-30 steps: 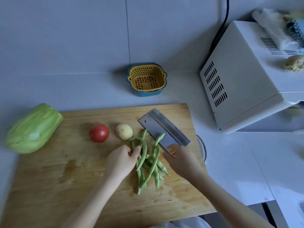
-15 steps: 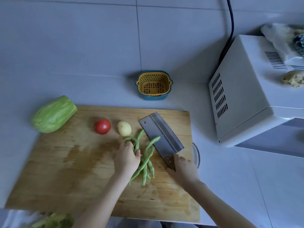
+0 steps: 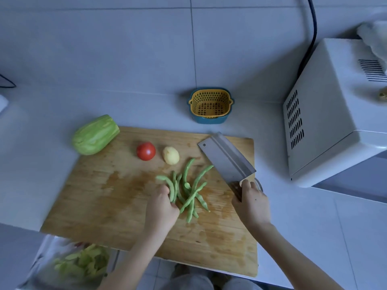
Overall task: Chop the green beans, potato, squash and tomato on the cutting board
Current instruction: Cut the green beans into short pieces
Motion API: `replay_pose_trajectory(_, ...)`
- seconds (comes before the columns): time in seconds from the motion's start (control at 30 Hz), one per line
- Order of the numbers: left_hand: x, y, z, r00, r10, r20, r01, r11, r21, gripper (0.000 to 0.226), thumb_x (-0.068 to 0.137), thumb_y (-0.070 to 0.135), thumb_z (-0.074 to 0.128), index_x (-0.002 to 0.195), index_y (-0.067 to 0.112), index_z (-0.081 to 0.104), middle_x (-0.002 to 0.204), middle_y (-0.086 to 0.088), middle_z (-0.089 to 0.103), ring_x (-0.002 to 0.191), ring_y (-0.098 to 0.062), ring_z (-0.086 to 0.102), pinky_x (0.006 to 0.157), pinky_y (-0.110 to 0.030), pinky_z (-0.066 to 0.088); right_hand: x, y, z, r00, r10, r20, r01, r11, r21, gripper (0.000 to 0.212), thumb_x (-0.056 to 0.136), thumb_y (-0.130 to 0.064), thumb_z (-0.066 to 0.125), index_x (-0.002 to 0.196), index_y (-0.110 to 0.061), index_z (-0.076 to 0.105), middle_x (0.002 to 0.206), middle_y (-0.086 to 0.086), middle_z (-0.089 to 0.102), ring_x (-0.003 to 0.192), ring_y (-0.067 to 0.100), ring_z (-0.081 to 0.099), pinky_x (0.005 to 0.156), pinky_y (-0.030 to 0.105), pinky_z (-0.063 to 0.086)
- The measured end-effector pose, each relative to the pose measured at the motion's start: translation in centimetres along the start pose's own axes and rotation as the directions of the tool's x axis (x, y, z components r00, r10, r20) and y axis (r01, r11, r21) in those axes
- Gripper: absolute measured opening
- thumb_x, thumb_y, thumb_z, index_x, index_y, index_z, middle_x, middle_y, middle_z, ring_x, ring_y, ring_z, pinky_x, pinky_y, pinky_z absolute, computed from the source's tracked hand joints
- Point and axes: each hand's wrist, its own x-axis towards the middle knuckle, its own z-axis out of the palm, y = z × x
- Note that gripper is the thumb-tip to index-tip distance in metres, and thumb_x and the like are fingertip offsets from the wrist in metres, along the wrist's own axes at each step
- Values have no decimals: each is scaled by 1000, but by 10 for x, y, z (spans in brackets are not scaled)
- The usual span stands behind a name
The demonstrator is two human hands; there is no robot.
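A wooden cutting board (image 3: 100, 208) lies on the white counter. Several green beans (image 3: 188, 191) lie in a loose pile at its middle. My left hand (image 3: 162, 208) rests on the pile's left side, fingers curled over a few beans. My right hand (image 3: 250, 203) grips the dark handle of a cleaver (image 3: 227, 159), whose blade lies flat on the board's far right, pointing away. A red tomato (image 3: 146, 151) and a small peeled potato (image 3: 171, 155) sit side by side behind the beans. The pale green squash (image 3: 95, 134) lies at the board's far left corner, partly off it.
A yellow strainer basket in a blue bowl (image 3: 211, 105) stands by the wall behind the board. A white microwave (image 3: 335, 114) fills the right side, with a black cable (image 3: 312, 34) behind it. A bag of green peelings (image 3: 81, 262) hangs below the counter's front edge.
My right hand has slid down onto the cleaver's handle and closed on it. My left hand has stayed on the beans, spreading them a little. The camera has pulled back and tilted.
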Motion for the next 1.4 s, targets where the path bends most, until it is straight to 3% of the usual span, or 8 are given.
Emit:
replay_pose_trajectory(0.13,14,8,9,985,-127,113,109,983,150,76,79,73,45,108,2,50,102,-11,55,92,-23,54,69,-27,47,-4,-1,-3,998,57,-37,-56,998,14,16,78,-12,53,86,-11,39,82,5,51,60,25,41,51,30,32)
replay_pose_trajectory(0.27,21,32,29,982,-135,130,99,962,256,105,66,84,45,129,0,38,123,-13,44,113,-26,42,91,-31,38,-4,1,-11,986,146,-77,-136,984,114,16,80,-16,57,82,-10,42,73,-1,46,56,23,40,48,29,26)
replay_pose_trajectory(0.4,37,40,38,978,120,169,-153,968,201,85,78,55,63,138,5,29,128,-9,38,116,-25,38,100,-31,34,-3,2,-27,970,241,16,-230,904,360,21,80,-22,59,70,-11,44,57,-3,46,48,14,39,40,22,28)
replay_pose_trajectory(0.63,74,7,20,803,489,342,-580,775,252,88,81,30,65,149,12,12,137,-6,33,124,-25,32,106,-31,28,-28,-1,-50,938,267,221,-346,687,639,36,83,-40,64,75,-7,50,49,6,57,35,16,50,37,21,38)
replay_pose_trajectory(0.73,79,-7,15,767,498,406,-583,804,116,98,72,56,67,148,15,19,137,-3,34,125,-23,33,104,-31,31,-33,-3,-45,934,279,222,-355,686,635,35,83,-36,65,76,-5,49,49,8,55,34,15,49,37,21,39)
replay_pose_trajectory(0.87,96,-4,9,856,386,343,-348,922,-169,56,83,49,62,125,13,52,119,-3,57,111,-20,54,85,-25,41,-33,-3,-36,927,302,223,-375,700,608,30,85,-28,65,78,-3,49,53,10,54,34,14,48,37,24,41)
replay_pose_trajectory(1.13,110,16,4,762,501,411,-601,784,158,32,79,34,69,84,10,49,71,2,51,67,-17,49,55,-26,32,-35,-7,-23,940,285,186,-340,801,493,29,80,-29,69,75,-7,49,57,4,49,43,18,47,40,28,42)
replay_pose_trajectory(1.4,109,-24,-18,813,424,398,-563,747,355,25,80,33,66,88,14,51,93,-2,60,82,-18,56,61,-26,39,-36,-8,-17,944,276,183,-331,814,478,28,86,-26,63,71,-7,48,56,8,51,42,18,47,39,28,41)
